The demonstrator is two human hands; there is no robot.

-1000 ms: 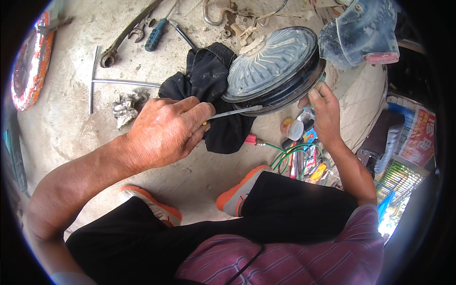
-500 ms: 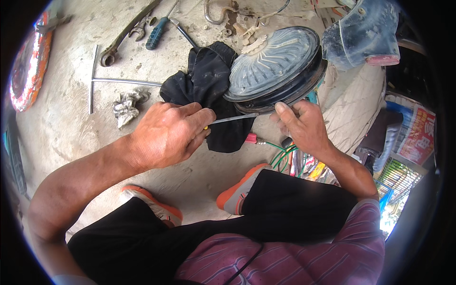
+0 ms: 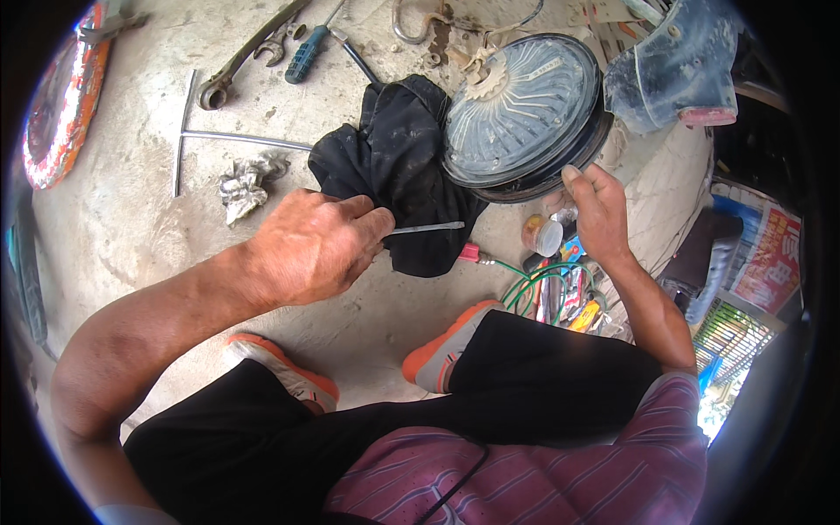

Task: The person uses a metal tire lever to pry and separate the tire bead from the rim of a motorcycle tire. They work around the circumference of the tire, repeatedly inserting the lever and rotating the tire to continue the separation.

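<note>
My left hand (image 3: 319,241) is closed around a screwdriver; its handle is hidden in the fist and its flat metal blade (image 3: 429,228) points right. The blade tip is apart from the wheel, over a crumpled black cloth (image 3: 398,149). My right hand (image 3: 598,208) grips the lower right edge of a hub-motor wheel (image 3: 523,114), thumb on top of the black rim, other fingers partly hidden. This wheel is dusty grey with a ribbed cover and leans tilted, its left side against the cloth.
A T-shaped metal bar (image 3: 245,137), a big wrench (image 3: 229,77), a blue-handled screwdriver (image 3: 304,57) and a crumpled foil-like wad (image 3: 249,185) lie on the concrete. Right of my shoes are a small jar (image 3: 544,236), a green cable (image 3: 522,278) and assorted tools. A dusty mudflap-like piece (image 3: 669,70) stands far right.
The screwdriver tip has come away from the wheel's rim. My right hand has moved right and up along the rim, uncovering the jar. The view has shifted slightly.
</note>
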